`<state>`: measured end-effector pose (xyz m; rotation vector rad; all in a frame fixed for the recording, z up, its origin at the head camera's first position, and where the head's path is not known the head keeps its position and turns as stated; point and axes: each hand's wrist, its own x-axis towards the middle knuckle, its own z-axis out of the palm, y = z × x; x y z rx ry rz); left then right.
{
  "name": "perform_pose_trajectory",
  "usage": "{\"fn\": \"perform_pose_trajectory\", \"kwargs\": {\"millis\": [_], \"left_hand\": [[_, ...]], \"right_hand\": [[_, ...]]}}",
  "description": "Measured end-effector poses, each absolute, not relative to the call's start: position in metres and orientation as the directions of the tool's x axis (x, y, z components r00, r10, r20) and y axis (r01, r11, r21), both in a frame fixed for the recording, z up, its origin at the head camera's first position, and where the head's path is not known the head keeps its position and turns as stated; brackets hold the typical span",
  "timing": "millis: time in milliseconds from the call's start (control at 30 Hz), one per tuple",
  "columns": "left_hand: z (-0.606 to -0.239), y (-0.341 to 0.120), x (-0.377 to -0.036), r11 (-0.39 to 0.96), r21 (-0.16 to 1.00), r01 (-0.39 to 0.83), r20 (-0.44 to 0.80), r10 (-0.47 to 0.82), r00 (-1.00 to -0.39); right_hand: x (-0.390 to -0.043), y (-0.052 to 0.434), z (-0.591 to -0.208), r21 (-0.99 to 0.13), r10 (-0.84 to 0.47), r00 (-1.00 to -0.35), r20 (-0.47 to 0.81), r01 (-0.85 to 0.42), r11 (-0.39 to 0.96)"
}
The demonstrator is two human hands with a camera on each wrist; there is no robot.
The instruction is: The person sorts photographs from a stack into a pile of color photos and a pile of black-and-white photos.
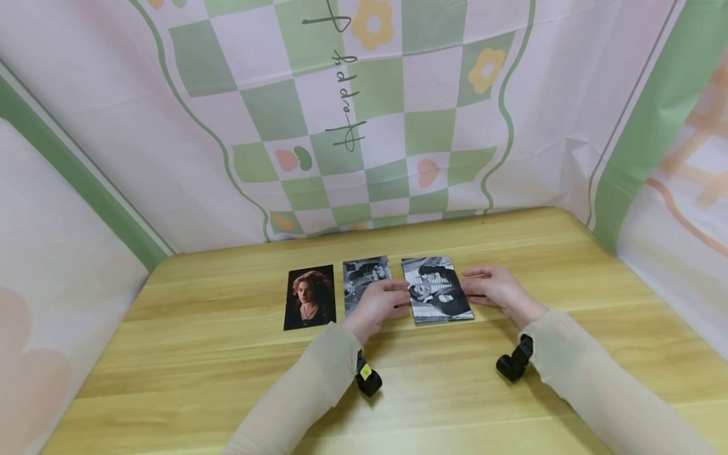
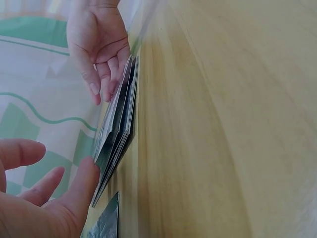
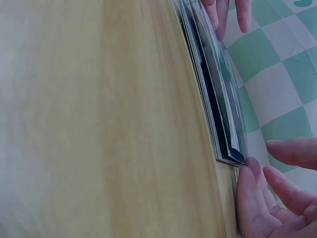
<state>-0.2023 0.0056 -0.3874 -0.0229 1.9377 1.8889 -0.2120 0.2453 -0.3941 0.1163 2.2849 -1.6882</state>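
Note:
A small stack of photo prints (image 1: 439, 294), a black-and-white picture of people on top, lies on the wooden table. From the side in the left wrist view, the stack (image 2: 116, 124) shows several layers with gaps between them. My left hand (image 1: 380, 303) is at its left edge, fingers loosely extended, fingertips against the side. At the right edge, my right hand (image 1: 495, 287) touches the stack (image 3: 213, 89) with relaxed fingers. Neither hand grips it. Left of it lies another black-and-white photo (image 1: 364, 273), partly hidden by my left hand.
Farther left on the table (image 1: 216, 354) lies a colour portrait photo (image 1: 309, 300) with a dark background. Behind the table hangs a green-and-white checked cloth (image 1: 375, 151) printed with flowers. Each wrist wears a black camera (image 1: 514, 360).

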Motion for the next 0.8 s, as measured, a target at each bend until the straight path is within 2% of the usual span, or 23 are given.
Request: {"fn": "perform_pose_trajectory", "kwargs": {"millis": [800], "left_hand": [[-0.3852, 0.0066, -0.1982, 0.056, 0.958, -0.282, -0.287, 0.282, -0.916]], "right_hand": [[-0.2123, 0.2456, -0.3926, -0.922, -0.082, -0.947, -0.310, 0.279, 0.268]]}}
